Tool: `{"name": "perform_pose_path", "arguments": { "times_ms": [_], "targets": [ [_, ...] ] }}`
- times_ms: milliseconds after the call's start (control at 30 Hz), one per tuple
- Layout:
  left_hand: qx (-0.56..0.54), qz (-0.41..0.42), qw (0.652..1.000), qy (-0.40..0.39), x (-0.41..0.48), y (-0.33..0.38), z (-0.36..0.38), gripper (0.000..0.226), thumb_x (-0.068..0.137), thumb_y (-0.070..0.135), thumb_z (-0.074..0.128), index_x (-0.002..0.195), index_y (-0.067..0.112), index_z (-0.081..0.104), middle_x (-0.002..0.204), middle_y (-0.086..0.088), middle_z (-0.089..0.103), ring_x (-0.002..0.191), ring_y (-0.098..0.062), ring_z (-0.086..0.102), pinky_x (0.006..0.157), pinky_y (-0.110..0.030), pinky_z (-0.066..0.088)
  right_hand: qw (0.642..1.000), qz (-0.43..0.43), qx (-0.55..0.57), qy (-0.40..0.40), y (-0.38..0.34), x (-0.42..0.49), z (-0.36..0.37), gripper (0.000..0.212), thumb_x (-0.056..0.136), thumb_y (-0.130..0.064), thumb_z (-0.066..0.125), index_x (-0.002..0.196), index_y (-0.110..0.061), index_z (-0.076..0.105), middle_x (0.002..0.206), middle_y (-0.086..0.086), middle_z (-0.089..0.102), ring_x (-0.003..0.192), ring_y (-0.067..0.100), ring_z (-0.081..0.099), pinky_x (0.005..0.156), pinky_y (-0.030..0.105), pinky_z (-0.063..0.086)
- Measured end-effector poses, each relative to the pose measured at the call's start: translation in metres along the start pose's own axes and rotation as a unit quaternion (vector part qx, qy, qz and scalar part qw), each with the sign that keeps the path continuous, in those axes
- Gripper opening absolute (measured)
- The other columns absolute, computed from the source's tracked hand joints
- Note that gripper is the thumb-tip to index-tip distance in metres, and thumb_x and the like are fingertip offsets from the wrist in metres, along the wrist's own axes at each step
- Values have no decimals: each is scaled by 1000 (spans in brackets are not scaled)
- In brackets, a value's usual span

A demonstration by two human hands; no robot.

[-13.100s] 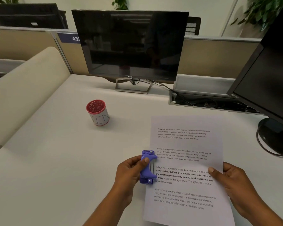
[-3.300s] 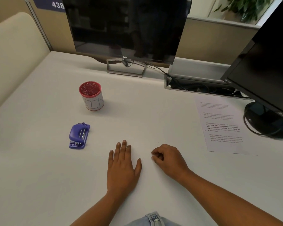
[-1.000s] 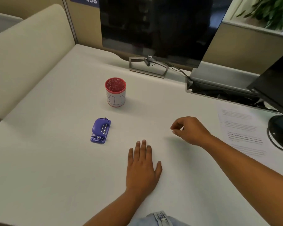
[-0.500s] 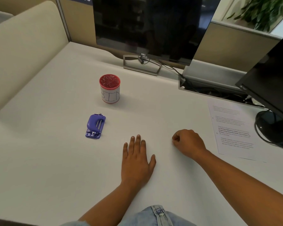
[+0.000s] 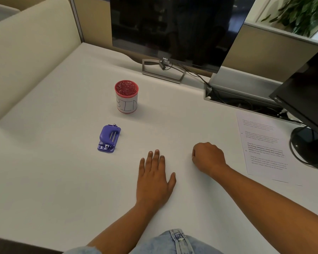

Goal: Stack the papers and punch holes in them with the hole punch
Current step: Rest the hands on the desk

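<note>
The printed papers lie flat at the right of the white desk, beside a monitor base. A small purple hole punch lies by itself left of centre, touched by neither hand. My left hand rests palm down on the desk with its fingers spread, holding nothing. My right hand sits as a closed fist on the desk between the left hand and the papers, and nothing shows in it.
A red-rimmed cup marked BIN stands behind the hole punch. A dark monitor on a metal stand is at the back, with cables and a desk cable tray. A second monitor and its round base stand at far right.
The right hand, raised and reaching forward a second ago, has drawn back and settled as a fist on the desk. The left hand, hole punch and papers have stayed put.
</note>
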State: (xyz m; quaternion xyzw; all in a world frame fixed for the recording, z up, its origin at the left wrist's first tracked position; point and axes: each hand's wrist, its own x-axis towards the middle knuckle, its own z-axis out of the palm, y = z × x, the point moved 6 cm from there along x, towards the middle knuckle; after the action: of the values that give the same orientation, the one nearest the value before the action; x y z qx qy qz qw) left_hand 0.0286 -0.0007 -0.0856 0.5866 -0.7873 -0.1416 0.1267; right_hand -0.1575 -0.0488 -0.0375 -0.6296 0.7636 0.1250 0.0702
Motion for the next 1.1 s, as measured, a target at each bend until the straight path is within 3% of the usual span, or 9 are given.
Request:
{"name": "perform_pose_path", "arguments": {
  "times_ms": [167, 333, 467, 733, 933, 1100],
  "targets": [
    [0, -2, 1000, -3, 0, -1, 1, 73, 95, 57, 28, 152, 12, 33, 164, -9, 20, 153, -24, 10, 123, -44, 4, 999, -5, -8, -32, -9, 5, -3, 4, 73, -15, 58, 75, -14, 61, 66, -1, 54, 59, 22, 52, 54, 25, 38],
    [-1, -4, 1000, -4, 0, -1, 2, 74, 94, 58, 25, 153, 13, 31, 165, -7, 18, 153, -23, 7, 124, -43, 2, 991, 10, 107, -74, -3, 7, -3, 2, 72, -20, 62, 72, -19, 64, 78, -2, 67, 72, 22, 64, 63, 30, 52],
    [3, -5, 1000, -6, 0, -1, 3, 75, 94, 60, 22, 154, 14, 28, 165, -7, 16, 153, -23, 5, 123, -43, -1, 984, -25, 153, -83, 1, -1, 0, 9, 73, -19, 62, 65, -22, 62, 69, -10, 65, 66, 13, 62, 55, 24, 48],
    [3, -6, 1000, -6, 0, -1, 3, 75, 94, 60, 22, 154, 13, 28, 165, -7, 16, 153, -23, 6, 124, -43, 1, 991, -63, 100, -70, -3, -13, 8, 13, 79, -21, 58, 66, -24, 61, 65, -10, 62, 63, 14, 60, 53, 23, 43],
    [0, -3, 1000, -1, -1, 0, 2, 73, 94, 57, 29, 151, 11, 35, 163, -9, 23, 152, -25, 13, 124, -45, 7, 991, -64, 100, -54, -5, -14, 8, 13, 82, -23, 57, 78, -22, 69, 77, -7, 70, 71, 17, 65, 66, 32, 57],
    [0, -4, 1000, 3, -1, 0, 2, 73, 94, 57, 30, 150, 11, 37, 163, -9, 25, 152, -25, 16, 123, -46, 9, 995, -89, 32, -38, -13, -14, 5, 16, 86, -25, 55, 83, -21, 70, 84, -1, 71, 75, 22, 66, 68, 33, 56]
  ]
}}
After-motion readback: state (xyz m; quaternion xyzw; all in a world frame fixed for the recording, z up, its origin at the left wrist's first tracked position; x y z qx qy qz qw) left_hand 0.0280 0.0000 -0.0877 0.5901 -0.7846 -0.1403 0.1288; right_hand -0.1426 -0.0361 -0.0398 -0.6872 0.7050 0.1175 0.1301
